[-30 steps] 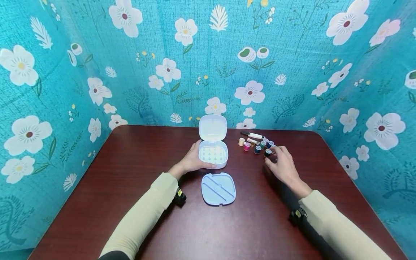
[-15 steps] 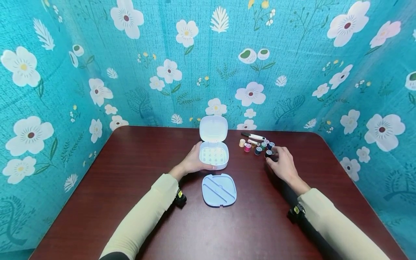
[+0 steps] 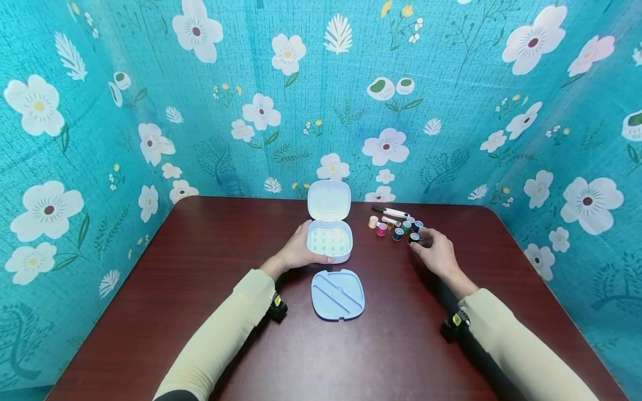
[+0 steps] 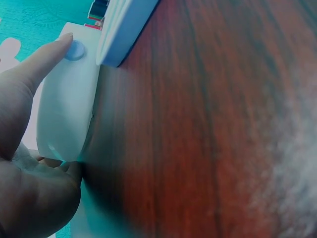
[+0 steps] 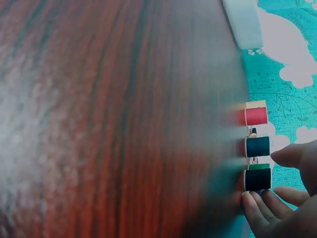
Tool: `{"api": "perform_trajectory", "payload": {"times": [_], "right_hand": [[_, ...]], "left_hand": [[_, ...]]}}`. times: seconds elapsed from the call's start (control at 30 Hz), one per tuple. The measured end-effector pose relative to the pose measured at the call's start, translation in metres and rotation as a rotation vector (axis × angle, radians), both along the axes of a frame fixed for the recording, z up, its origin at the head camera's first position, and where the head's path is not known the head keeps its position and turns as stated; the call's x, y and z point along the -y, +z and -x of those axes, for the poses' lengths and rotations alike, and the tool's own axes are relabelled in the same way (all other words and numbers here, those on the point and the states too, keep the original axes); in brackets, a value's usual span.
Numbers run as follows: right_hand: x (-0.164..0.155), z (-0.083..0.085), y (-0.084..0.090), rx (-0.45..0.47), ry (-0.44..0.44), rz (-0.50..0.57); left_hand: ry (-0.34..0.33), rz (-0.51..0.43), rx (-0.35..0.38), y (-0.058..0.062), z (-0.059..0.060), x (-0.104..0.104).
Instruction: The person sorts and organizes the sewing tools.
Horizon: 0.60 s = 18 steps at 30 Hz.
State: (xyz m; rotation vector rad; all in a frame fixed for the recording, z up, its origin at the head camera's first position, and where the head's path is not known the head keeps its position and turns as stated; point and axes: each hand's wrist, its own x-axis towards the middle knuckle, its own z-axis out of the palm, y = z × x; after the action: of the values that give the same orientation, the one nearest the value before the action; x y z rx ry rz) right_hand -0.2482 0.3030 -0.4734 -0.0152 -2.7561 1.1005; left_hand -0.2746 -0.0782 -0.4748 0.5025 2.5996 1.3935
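Observation:
A small white box stands open on the dark wooden table, its lid upright. My left hand grips the box's left side and front. In the left wrist view my thumb lies by a blue button on the box. A pale blue tray insert lies in front of the box. My right hand curls round a black thread spool. In the right wrist view my fingertips touch the black spool, with the thumb beside it.
Several coloured spools and a white pen-like tool lie right of the box. Red and dark teal spools stand in line with the black one. Floral teal fabric walls the table on three sides.
My right hand has drawn in a little and its fingers have closed round the black spool. The left hand and the box have stayed put.

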Motion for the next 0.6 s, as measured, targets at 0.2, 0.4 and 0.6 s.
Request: {"api": "perform_trajectory", "payload": {"times": [0.2,0.4,0.6], "right_hand": [[-0.0008,0.0001,-0.0008,0.045,-0.039,0.080],[0.0000,0.0021,0.0000,0.097,-0.074,0.145],[0.0016,0.0073,-0.0011,0.157,-0.106,0.261]], "left_hand": [[-0.005,-0.005,0.001,0.0003,-0.0012,-0.0002],[-0.008,-0.006,0.012,0.0000,-0.0005,0.0001],[-0.007,0.002,-0.002,0.0001,0.0014,-0.0003]]}}
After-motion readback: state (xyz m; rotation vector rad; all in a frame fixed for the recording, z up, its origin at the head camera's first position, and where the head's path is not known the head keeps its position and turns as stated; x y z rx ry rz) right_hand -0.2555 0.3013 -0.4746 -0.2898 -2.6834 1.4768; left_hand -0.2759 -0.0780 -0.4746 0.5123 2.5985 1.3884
